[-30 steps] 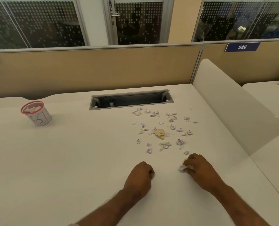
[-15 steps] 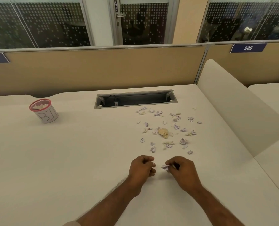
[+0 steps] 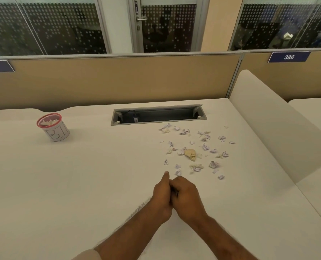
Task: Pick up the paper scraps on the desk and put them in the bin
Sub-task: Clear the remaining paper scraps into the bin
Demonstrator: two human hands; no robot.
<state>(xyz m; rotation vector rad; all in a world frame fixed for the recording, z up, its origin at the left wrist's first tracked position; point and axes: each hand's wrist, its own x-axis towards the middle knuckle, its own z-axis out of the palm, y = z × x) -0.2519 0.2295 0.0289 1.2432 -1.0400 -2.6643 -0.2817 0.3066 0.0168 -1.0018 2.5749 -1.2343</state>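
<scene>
Left hand (image 3: 162, 194) against right hand (image 3: 187, 197), seemingly curled.

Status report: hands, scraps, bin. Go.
Left hand and right hand pressed together, contents hidden. Paper scraps still scattered. Bin far left, path clear.

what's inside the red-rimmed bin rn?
The bin stands far left on the desk, and pale crumpled paper shows just below its rim. How deep that goes, or what lies underneath, is hidden by the wall and the top layer.
</scene>
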